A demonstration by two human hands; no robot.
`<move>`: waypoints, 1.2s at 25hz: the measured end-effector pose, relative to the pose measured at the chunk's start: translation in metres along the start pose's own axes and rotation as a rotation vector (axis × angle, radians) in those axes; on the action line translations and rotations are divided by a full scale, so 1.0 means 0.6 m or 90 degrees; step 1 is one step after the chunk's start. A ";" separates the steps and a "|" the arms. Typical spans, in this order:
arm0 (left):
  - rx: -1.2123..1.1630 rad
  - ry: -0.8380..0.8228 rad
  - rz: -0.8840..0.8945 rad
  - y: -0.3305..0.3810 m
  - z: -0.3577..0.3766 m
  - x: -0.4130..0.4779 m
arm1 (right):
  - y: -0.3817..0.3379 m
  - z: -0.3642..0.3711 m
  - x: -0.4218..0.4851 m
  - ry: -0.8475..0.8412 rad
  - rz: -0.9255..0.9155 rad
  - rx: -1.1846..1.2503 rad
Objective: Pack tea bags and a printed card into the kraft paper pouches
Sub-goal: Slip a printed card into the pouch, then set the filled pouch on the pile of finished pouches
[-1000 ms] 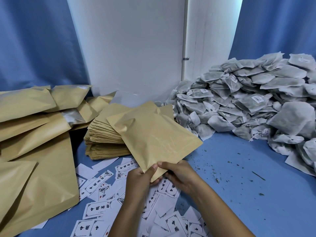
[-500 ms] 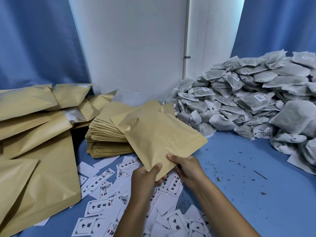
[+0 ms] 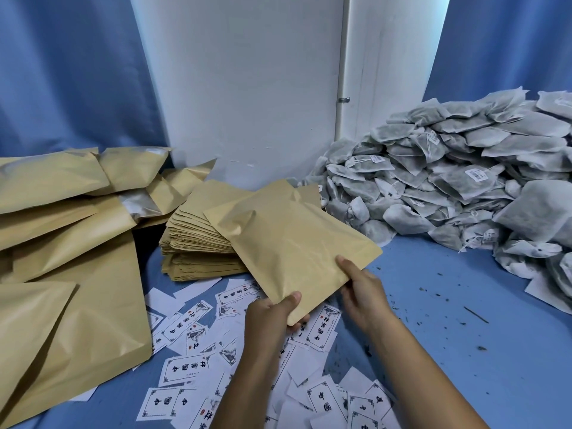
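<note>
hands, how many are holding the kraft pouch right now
2. The left hand pinches the kraft pouch at its near corner; the right hand grips the near right edge. Fingers beneath the pouch are hidden.

- We count 2 hands: the left hand (image 3: 272,314) and the right hand (image 3: 363,292).
- We see 1 kraft pouch (image 3: 288,243) raised above the table, pinched by both hands.
- We see 1 stack of flat pouches (image 3: 198,236) behind it; its layers are too many and too thin for us to count.
- We make out at least 6 filled pouches (image 3: 71,274) overlapping at the left; the exact number is unclear.
- We see 1 heap of tea bags (image 3: 458,187) at the right, dozens, too tangled to count.
- We see well over 15 printed cards (image 3: 185,366) scattered, overlapping, some face down.
</note>
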State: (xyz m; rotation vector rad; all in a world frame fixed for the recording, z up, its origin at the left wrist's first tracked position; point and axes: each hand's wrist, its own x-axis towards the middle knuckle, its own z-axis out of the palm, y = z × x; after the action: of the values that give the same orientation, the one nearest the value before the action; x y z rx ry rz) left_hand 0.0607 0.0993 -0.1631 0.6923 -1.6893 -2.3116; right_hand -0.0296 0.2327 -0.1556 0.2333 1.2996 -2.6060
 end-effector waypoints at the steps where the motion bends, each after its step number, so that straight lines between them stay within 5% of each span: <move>1: -0.004 -0.004 -0.012 0.002 -0.001 0.000 | -0.008 -0.007 0.006 0.034 -0.031 0.026; 6: 0.016 -0.039 -0.029 0.009 -0.004 -0.007 | -0.021 -0.032 0.026 0.082 -0.075 -0.022; 14: -0.036 -0.010 -0.018 0.015 -0.028 0.011 | -0.023 -0.049 0.024 0.098 -0.174 -0.370; 23: -0.065 -0.013 0.065 0.162 -0.119 0.035 | -0.032 0.110 -0.026 -0.006 -0.193 -0.207; 30: -0.095 0.051 0.082 0.234 -0.285 -0.004 | 0.078 0.271 -0.048 -0.071 -0.095 -0.181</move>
State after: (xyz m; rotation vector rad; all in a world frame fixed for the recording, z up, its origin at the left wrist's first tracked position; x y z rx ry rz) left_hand 0.1285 -0.0903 -0.0718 0.6198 -1.4646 -2.2609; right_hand 0.0031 0.0785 -0.0875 -0.0572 1.6805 -2.4660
